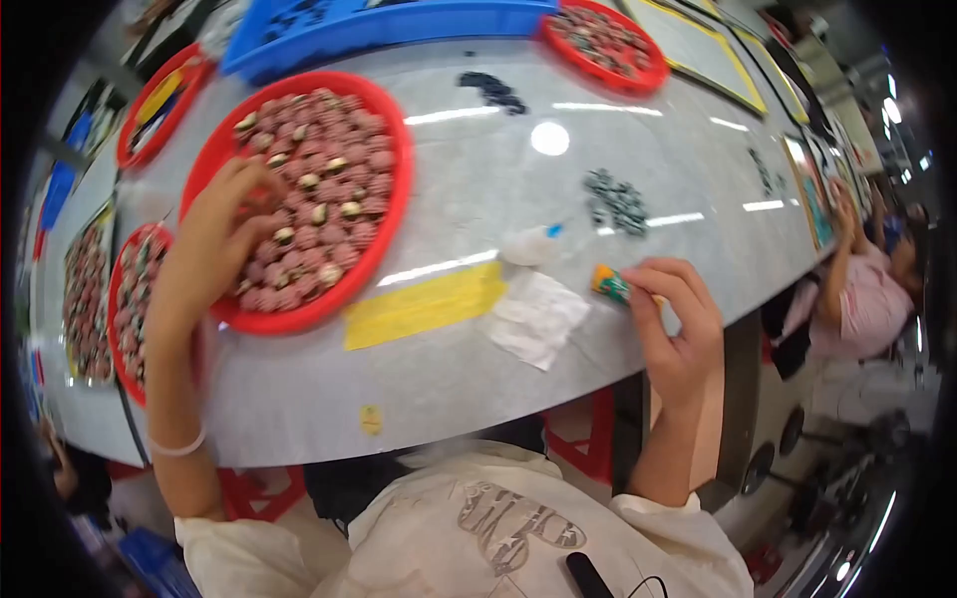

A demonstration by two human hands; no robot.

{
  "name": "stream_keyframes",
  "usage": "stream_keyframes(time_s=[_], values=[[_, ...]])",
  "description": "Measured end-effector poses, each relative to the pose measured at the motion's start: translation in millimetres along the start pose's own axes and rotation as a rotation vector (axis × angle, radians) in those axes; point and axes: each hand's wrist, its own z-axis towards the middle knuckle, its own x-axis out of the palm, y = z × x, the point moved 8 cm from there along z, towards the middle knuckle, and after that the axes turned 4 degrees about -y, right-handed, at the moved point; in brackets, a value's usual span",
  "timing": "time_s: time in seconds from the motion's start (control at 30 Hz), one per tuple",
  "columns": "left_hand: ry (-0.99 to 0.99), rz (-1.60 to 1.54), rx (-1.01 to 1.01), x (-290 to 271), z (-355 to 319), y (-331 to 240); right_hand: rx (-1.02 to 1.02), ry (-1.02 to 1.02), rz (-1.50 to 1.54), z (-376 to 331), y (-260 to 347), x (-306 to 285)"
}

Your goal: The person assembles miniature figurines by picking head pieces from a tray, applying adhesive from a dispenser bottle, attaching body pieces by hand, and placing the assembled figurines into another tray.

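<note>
My left hand [227, 234] reaches into a round red tray [397, 149] full of small pink ribbed pieces [344, 130], several of them showing cream and dark sides. Its thumb and fingers curl together over a reddish spot; blur hides what lies between them. To the right, over the table's near side, my right hand [680, 324] pinches a small orange-and-green piece [610, 283] between thumb and fingers. Left of this hand lie a crumpled white tissue [538, 317] and a small white bottle with a blue tip [528, 245]. Yellow tape [424, 307] is stuck to the table between the hands.
Small dark-green pieces [616, 202] lie scattered on the grey table [478, 189], with black pieces [491, 90] farther back. A blue crate [399, 25] and another red tray [608, 85] stand at the far side. More trays line the left. A person in pink [857, 309] sits at the right.
</note>
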Motion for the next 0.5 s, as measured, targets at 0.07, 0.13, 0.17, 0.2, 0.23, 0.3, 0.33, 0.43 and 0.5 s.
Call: stream_keyframes(time_s=[0.07, 0.13, 0.17, 0.2, 0.23, 0.3, 0.33, 0.43, 0.5], values=[[0.045, -0.096, -0.048, -20, 2, 13, 0.004, -0.04, 0.052, -5, 23, 8], [0.002, -0.077, -0.035, 13, -1, 12, -0.145, 0.006, 0.035, 20, -8, -3], [0.041, 0.012, 0.011, 10, 3, 11, -0.206, -0.01, 0.053, 19, -1, 1], [0.055, 0.002, 0.031, 11, -1, 10, -0.182, 0.006, 0.068, 22, 4, 10], [0.058, -0.05, -0.042, 10, -2, 12, -0.163, 0.018, 0.083, 26, 8, 15], [0.063, -0.102, -0.11, 9, -5, 7, -0.159, 0.066, 0.149, 30, 15, 32], [0.05, -0.143, -0.195, 8, -5, 6, -0.156, 0.053, 0.139, 31, 14, 39], [-0.107, 0.034, -0.068, -4, -17, -6, -0.174, 0.173, 0.145, 31, 12, 59], [-0.397, -0.245, 0.011, -18, -38, -33, -0.129, 0.301, 0.09, 29, 6, 72]])
